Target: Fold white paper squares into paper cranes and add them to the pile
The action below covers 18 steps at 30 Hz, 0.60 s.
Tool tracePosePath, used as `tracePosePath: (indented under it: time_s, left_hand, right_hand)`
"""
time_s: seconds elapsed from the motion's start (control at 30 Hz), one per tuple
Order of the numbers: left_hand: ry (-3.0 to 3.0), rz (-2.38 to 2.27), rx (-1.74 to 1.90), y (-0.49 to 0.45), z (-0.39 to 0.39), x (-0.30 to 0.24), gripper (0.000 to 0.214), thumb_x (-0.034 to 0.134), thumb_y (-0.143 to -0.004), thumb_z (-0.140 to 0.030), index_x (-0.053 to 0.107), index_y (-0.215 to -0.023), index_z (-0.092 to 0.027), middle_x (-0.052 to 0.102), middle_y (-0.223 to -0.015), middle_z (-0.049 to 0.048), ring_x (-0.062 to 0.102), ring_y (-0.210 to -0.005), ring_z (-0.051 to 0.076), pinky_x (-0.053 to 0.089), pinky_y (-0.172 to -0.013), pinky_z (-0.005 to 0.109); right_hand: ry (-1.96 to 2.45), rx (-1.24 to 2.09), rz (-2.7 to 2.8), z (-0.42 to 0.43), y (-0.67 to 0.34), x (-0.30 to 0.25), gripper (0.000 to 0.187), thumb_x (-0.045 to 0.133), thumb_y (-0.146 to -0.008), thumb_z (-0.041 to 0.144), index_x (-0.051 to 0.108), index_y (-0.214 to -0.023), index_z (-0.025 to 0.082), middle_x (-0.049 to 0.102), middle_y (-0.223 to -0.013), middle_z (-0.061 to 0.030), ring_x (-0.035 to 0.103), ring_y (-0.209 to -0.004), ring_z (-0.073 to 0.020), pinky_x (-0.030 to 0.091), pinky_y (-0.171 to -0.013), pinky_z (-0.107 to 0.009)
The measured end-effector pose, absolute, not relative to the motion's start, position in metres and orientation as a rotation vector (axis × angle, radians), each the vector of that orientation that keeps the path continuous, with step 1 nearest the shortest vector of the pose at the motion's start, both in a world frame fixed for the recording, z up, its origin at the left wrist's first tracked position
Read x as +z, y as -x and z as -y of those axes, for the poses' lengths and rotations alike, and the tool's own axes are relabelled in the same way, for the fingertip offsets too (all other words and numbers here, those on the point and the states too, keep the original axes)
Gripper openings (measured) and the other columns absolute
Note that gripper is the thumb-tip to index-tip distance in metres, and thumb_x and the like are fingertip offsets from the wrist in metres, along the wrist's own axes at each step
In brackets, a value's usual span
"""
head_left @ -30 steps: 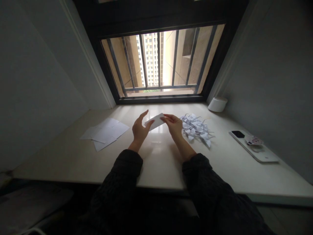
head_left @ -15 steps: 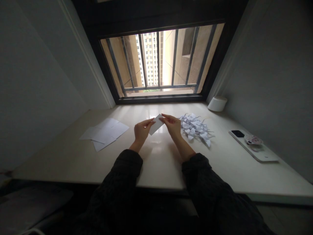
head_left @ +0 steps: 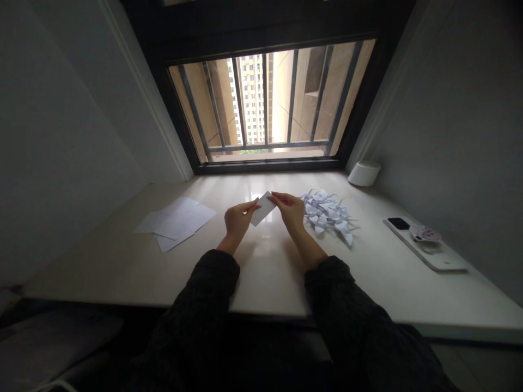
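A small folded white paper (head_left: 262,208) is held above the pale counter (head_left: 261,272) between both hands. My left hand (head_left: 238,220) pinches its left side with curled fingers. On the right, my right hand (head_left: 291,209) pinches the paper's upper right edge. A heap of folded white paper shapes (head_left: 327,215) lies just right of my right hand. Flat white sheets (head_left: 175,221) lie to the left of my left hand.
A white phone-like slab (head_left: 425,249) with a small round sticker item on it lies at the right. A white round container (head_left: 363,173) stands at the back right corner. A barred window (head_left: 265,103) closes the back; walls stand on both sides.
My left hand, open beside the paper a second ago, has closed onto it. The paper has been turned and drawn narrower between the two hands.
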<state>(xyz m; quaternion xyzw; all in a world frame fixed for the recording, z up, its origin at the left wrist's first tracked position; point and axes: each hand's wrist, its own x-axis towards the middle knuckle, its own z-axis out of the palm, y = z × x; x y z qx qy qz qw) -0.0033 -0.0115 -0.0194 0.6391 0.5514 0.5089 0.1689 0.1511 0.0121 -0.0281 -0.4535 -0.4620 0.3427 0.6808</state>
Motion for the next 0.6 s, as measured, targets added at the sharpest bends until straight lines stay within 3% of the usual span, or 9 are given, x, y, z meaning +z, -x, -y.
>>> tracePosePath:
  time_s: [0.2,0.37,0.6]
  left_hand:
    - [-1.831,-1.578,1.472,0.003,0.015,-0.016,0.023,0.07,-0.075,-0.043,0.073,-0.097,-0.036,0.074,-0.093,0.0005,0.068,-0.088,0.026,0.046,-0.073,0.033]
    - [-1.783,-1.558,1.516,0.001,0.014,-0.017,0.026,0.067,-0.078,-0.043,0.073,-0.1,-0.032,0.074,-0.095,0.0015,0.068,-0.079,0.023,0.047,-0.07,0.032]
    - [-1.649,-1.51,1.644,-0.003,0.011,-0.023,0.028,0.066,-0.079,-0.04,0.073,-0.102,-0.026,0.073,-0.098,0.0038,0.068,-0.081,0.021,0.051,-0.075,0.031]
  right_hand:
    - [1.004,0.761,1.08,-0.01,-0.152,-0.026,0.028,0.075,-0.063,0.043,0.076,-0.082,0.022,0.074,-0.078,-0.0036,0.067,-0.072,-0.0193,0.053,-0.073,-0.033]
    - [1.026,0.862,1.069,-0.009,-0.149,-0.026,0.055,0.078,-0.057,0.048,0.07,-0.104,0.021,0.07,-0.079,-0.0027,0.063,-0.069,-0.0156,0.052,-0.066,-0.029]
    - [1.065,1.217,1.236,-0.004,-0.141,-0.029,0.041,0.075,-0.055,0.055,0.07,-0.069,0.016,0.064,-0.065,-0.0027,0.055,-0.064,-0.0144,0.043,-0.057,-0.027]
